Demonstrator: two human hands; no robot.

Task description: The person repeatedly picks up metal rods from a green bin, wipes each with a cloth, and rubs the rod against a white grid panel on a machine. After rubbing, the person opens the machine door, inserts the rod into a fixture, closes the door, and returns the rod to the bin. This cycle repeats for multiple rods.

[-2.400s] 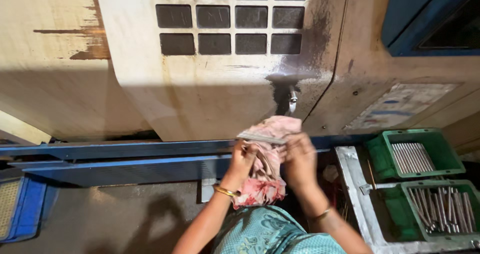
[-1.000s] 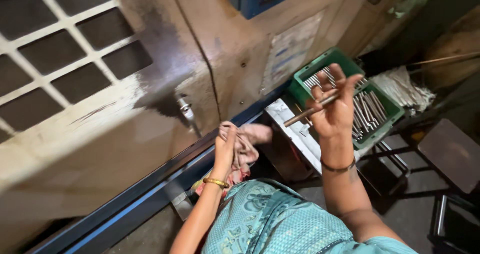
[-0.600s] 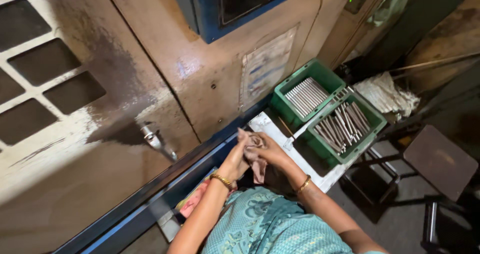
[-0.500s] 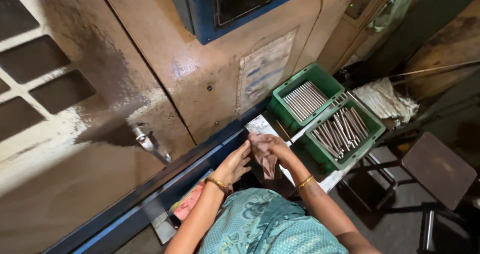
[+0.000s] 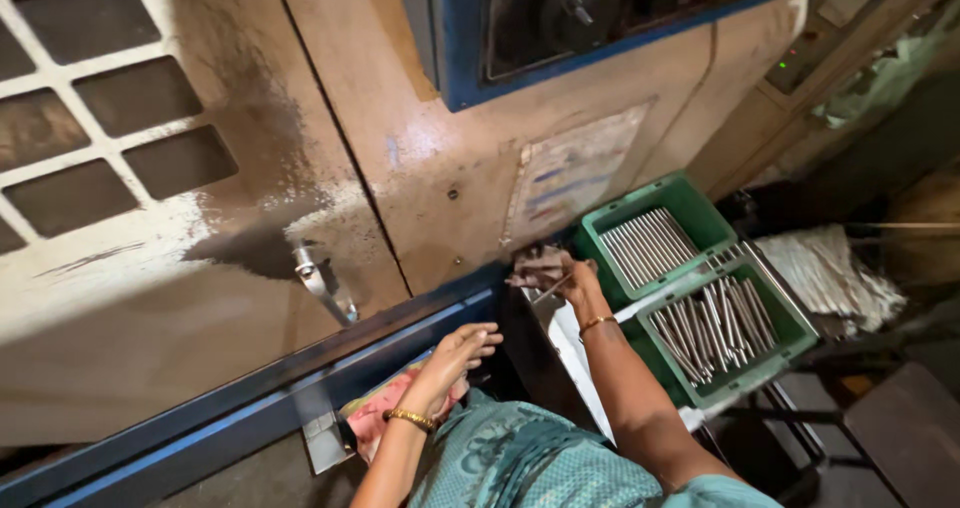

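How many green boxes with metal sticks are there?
2. One green crate sits against the machine wall; the second green crate sits beside it, nearer the person. The right hand is close by.

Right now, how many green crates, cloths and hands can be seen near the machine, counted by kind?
Green plastic crates holding metal rods: 2
Cloths: 2, a dark rag in the right hand, a pink cloth under the left hand
Hands: 2, left hand, right hand
Total: 6
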